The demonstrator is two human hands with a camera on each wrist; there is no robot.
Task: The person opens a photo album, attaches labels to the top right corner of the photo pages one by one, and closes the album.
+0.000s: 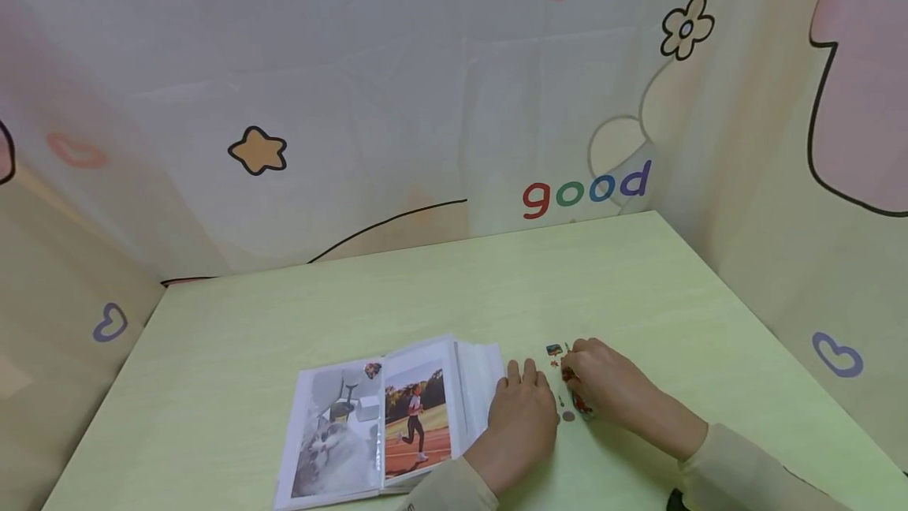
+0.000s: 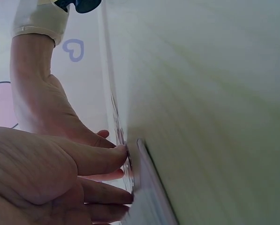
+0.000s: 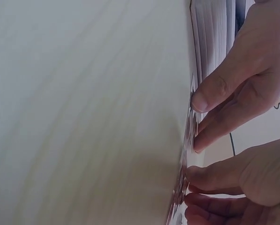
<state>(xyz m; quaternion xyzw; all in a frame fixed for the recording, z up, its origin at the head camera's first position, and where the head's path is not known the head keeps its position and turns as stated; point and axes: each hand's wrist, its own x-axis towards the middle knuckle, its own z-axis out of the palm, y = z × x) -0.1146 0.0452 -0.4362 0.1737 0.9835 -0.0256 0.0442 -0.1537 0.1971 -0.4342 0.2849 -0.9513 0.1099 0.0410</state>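
A clear sticker sheet (image 1: 554,350) with several small printed figures lies flat on the table. My left hand (image 1: 523,414) rests on its left side, fingers spread and fairly straight, pressing it down. At the sheet's right side my right hand (image 1: 612,382) has thumb and fingers drawn together on a small dark-reddish sticker (image 1: 567,374), mostly hidden by the fingertips. Left of the hands, a photo album (image 1: 292,441) lies open, showing a grey picture of a cat and a photo of a runner (image 1: 416,424). The left hand overlaps the album's right edge.
The pale green table (image 1: 234,322) extends behind and to both sides of the album. Printed curtains (image 1: 418,101) enclose it at the back, left and right. A small colourful sticker (image 1: 372,370) shows at the top corner of the cat picture.
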